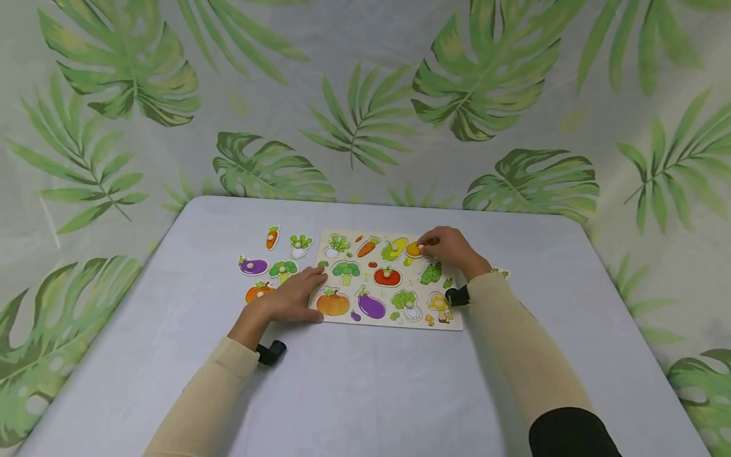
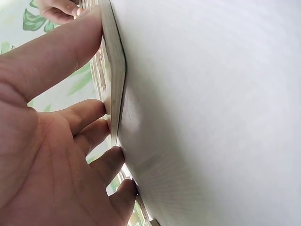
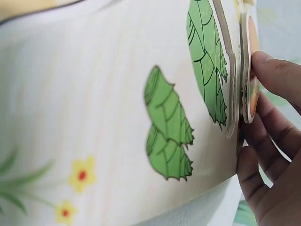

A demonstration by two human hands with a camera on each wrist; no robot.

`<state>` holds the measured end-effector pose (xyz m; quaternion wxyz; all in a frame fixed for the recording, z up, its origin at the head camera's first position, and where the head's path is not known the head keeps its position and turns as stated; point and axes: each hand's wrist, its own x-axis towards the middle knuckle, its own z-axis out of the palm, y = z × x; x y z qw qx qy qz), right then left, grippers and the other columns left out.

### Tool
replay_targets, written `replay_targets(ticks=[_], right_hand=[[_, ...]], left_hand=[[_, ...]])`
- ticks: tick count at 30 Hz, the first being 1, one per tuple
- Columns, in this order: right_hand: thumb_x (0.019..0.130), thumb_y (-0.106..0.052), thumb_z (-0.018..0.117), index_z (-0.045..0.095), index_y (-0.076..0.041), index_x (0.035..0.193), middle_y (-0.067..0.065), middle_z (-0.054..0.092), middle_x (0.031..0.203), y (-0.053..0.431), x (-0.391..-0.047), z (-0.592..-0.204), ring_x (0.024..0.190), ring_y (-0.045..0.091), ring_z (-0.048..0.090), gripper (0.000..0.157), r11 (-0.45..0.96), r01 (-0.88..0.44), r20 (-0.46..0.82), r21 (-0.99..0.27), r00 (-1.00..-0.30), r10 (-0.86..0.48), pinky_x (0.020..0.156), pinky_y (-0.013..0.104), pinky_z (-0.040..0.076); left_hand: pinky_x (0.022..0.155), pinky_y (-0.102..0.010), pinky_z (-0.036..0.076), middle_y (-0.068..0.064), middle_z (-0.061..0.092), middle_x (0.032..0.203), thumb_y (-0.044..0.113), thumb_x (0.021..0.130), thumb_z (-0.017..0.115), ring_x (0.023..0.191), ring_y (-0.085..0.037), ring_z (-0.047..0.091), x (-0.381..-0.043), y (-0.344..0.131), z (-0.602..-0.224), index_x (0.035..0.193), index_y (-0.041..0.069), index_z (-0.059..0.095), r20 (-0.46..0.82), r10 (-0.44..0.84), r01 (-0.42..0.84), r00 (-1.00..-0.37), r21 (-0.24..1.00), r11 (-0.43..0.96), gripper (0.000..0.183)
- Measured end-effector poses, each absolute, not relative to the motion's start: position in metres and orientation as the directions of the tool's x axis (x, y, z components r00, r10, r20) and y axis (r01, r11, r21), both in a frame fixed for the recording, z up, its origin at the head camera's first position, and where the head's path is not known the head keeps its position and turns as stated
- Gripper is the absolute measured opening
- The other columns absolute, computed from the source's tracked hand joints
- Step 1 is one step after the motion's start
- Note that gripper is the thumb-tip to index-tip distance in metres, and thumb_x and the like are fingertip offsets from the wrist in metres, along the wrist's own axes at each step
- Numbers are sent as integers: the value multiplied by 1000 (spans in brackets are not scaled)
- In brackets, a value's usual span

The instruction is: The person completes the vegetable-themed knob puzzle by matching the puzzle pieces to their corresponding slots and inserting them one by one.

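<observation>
A wooden vegetable puzzle board [image 1: 379, 311] lies flat on the table. At its upper right corner, my right hand [image 1: 451, 247] pinches an orange-topped puzzle piece [image 1: 414, 249] between thumb and fingers. In the right wrist view that piece [image 3: 251, 70] stands close over the board; its underside is hidden. My left hand [image 1: 294, 295] rests against the board's left edge with fingers spread, and the left wrist view shows the thumb [image 2: 61, 52] on that edge. Knobbed corn [image 1: 394, 249], tomato [image 1: 388, 277] and leafy cabbage [image 1: 407, 304] pieces sit in the board.
Left of the board lie loose carrot [image 1: 272, 237], radish [image 1: 300, 245], eggplant [image 1: 253, 266], broccoli [image 1: 283, 271] and pumpkin [image 1: 259, 291] pieces. The left hand partly covers some. Another loose piece [image 1: 504, 272] shows behind the right sleeve. A leaf-patterned cloth hangs behind the white table [image 1: 388, 393].
</observation>
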<state>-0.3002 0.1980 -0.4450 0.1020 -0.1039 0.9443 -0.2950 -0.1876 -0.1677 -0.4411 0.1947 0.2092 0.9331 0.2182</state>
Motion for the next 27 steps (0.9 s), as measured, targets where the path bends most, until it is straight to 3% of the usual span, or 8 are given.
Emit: replay_targets(ticks=[27], right_hand=[[98, -14, 61, 71, -1, 118, 18, 56, 116, 205, -297, -450, 107, 33, 55, 27, 813, -106, -76, -572, -980, -181, 97, 49, 48]], left_hand=[[125, -56, 20, -11, 19, 167, 28, 85, 76, 155, -38, 15, -188, -167, -441, 155, 7, 32, -281, 468, 302, -838, 474, 827, 85]])
